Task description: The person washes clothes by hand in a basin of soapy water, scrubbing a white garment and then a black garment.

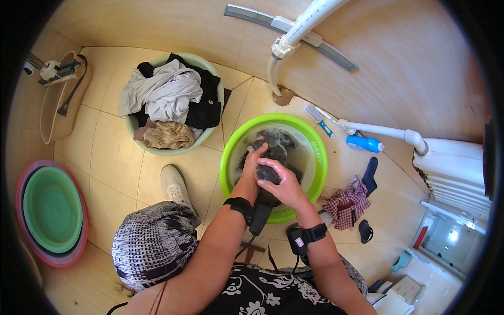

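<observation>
A bright green basin [227, 181] with cloudy water stands on the floor in front of me. Inside it lies a dark wet garment [283, 144], partly under the water. My left hand [254, 161] is closed around a bunched part of this cloth, over the middle of the basin. Close beside it, my right hand [283, 182] grips the same bunch, its thumb and fingers curled round it. Both hands look wet. What kind of garment it is, I cannot make out. Black straps with small boxes sit on both my wrists.
A pale tub [128, 126] heaped with clothes stands at far left. Nested basins [80, 202] are at left. Right of the green basin lie a brush [318, 119], a blue bottle [363, 143], a checked cloth [346, 205] and a dark sock [369, 177]. A white pipe [315, 21] runs down the wall.
</observation>
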A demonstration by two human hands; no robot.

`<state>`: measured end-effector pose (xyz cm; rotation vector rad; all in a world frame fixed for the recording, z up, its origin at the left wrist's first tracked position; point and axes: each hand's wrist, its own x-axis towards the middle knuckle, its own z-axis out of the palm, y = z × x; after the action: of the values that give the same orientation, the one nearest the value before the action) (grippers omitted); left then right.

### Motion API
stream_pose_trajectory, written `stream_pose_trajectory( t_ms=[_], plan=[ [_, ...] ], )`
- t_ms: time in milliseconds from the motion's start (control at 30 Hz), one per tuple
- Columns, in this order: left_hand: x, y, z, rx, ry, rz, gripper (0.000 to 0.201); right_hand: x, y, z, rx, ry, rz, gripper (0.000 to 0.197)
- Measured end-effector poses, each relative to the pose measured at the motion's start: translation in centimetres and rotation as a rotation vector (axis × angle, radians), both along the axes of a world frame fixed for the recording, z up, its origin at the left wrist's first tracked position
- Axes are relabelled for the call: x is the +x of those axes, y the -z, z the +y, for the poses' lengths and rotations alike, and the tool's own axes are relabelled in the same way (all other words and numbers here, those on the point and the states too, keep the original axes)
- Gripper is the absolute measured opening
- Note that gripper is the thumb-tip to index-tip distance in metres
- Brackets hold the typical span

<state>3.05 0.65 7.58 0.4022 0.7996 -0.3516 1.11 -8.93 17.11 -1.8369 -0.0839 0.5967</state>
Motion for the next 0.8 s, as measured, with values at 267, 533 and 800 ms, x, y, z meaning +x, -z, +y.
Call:
stream_pose_trajectory(
  t_ms=[267, 533, 800],
  plan=[
    [-0.5, -1.1, -1.6, 0.178, 0.332, 0.138, 0.043, 1.1, 9.9, -5.3, -0.649, 0.154, -0.137, 0.028],
    [-1.5, 3.6, 1.3, 0.84, 0.568, -0.026, 0.058, 0.3, 14.0, -6.9, -0.839, 0.359, -0.066, 0.057],
    [-0.1, 1.7, 0.4, 0.921, 0.847, -0.201, 0.058, 1.1, 13.5, -8.7, -0.413, 0.433, 0.113, 0.039]
  ],
)
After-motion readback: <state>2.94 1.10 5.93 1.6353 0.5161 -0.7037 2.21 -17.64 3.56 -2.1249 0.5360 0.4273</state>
